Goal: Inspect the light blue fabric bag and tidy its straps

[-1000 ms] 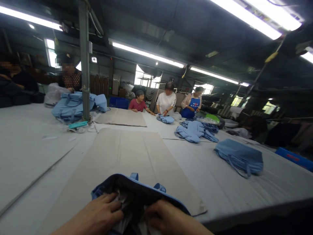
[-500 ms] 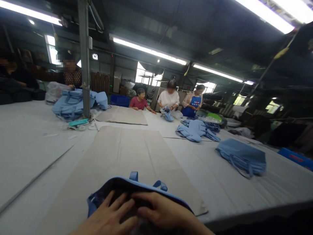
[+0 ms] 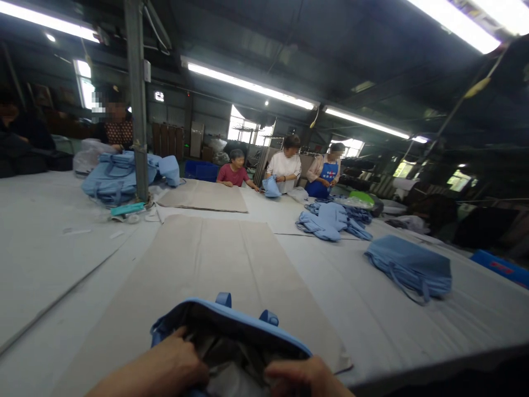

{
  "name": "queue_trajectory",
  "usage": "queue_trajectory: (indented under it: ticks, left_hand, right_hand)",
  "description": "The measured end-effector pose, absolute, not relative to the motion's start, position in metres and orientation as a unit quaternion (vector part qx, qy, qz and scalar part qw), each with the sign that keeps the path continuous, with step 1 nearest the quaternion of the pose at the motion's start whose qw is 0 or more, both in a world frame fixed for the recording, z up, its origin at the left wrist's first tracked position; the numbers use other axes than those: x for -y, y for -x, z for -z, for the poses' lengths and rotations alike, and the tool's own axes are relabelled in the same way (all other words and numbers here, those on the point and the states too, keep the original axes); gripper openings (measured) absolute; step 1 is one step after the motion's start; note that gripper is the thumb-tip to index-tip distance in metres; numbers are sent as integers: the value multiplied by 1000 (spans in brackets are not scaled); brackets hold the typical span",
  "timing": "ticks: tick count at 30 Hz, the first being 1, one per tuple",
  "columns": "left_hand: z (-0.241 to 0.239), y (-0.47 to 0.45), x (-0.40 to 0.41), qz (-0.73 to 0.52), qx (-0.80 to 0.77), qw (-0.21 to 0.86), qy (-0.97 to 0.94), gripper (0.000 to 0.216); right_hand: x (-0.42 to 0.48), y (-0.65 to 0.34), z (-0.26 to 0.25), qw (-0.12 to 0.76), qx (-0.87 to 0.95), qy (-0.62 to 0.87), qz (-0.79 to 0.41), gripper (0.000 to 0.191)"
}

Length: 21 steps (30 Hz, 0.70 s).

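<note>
1. Both hands have drawn apart since half a second ago, when they lay overlapped and flat over the mouth of the blue bag; the dark lining now shows between them.
2. At the bottom edge of the view, the left hand is curled into a loose fist, its fingers closed on the bag's left rim, knuckles up, the forearm running in from the lower left.
3. At the lower right, the right hand has its fingers bent over the bag's right rim, gripping it; only the knuckles and part of the wrist show.
4. The bag sits at the near edge of the bench, resting on the near end of a long grey-beige sheet that runs away from the viewer. Two blue strap loops stand up on the bag's far rim.
5. Near the right edge of the bench lies a folded blue bag, well apart from the hands.
6. Further back, a loose pile of blue fabric lies right of centre.
7. By the metal post towards the far left, a heap of blue bags is stacked.
8. At the far edge, three people stand or sit; the middle one holds up a blue piece.
</note>
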<state>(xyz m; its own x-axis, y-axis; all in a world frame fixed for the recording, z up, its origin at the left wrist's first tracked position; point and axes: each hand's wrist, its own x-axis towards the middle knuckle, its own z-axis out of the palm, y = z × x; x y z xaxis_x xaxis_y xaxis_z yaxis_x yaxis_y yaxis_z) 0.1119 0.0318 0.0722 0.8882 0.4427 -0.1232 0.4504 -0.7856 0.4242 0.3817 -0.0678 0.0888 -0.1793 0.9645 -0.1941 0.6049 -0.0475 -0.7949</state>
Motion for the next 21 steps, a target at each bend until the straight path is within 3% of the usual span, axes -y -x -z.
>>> queue_trajectory:
  ticks: [3,5,8,9,11,13,17,21]
  left_hand:
    - [-86,-108,-34,18,-239,203,-949,23]
    - [-79,-106,-36,-18,-259,143,-955,51]
    - [-59,-102,-42,-84,-300,59,-948,108]
    - [-54,-100,-46,-88,-318,47,-943,121]
    - [-50,-97,-54,-78,-348,49,-933,132]
    - [-53,-96,-64,-75,-351,59,-932,120]
    - [-60,-100,-84,-90,-309,48,-946,58]
    - [-51,-107,-93,-91,-290,45,-952,39]
  right_hand:
    - [58,-401,-106,306,593,674,-318,66]
    - [48,-405,-105,295,591,707,-253,71]
    - [36,-395,-88,215,665,661,-275,41]
    - [34,-389,-80,202,682,639,-293,32]
    - [35,-379,-64,192,700,616,-306,32]
    - [38,-375,-52,192,716,604,-292,42]
    - [46,-384,-41,207,727,597,-270,62]
    - [52,-389,-41,217,713,611,-266,66]
